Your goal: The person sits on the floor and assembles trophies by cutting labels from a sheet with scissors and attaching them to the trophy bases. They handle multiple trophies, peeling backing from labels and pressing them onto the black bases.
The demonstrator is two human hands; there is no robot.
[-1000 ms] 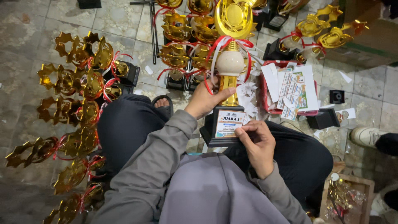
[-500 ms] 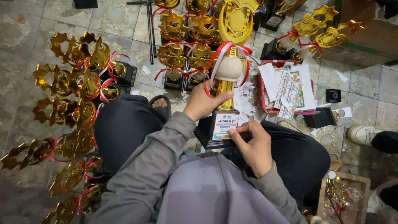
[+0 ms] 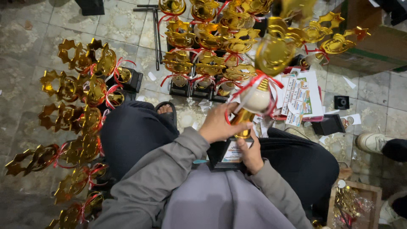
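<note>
I hold a gold trophy with a white ball, red ribbon and a black base over my lap, tilted to the right. My left hand grips its gold stem just under the ball. My right hand is closed on the black base, beside a white label on its front. Grey sleeves cover both arms, and I sit with dark trousers above a tiled floor.
Rows of gold trophies with red ribbons stand on the floor at left and ahead. Sheets of printed stickers lie at right beside small black boxes. Another person's shoe is at the right edge. A wooden box sits lower right.
The trophy has tipped over to the right and come closer to my body. My right hand stays on the base while my left keeps the stem.
</note>
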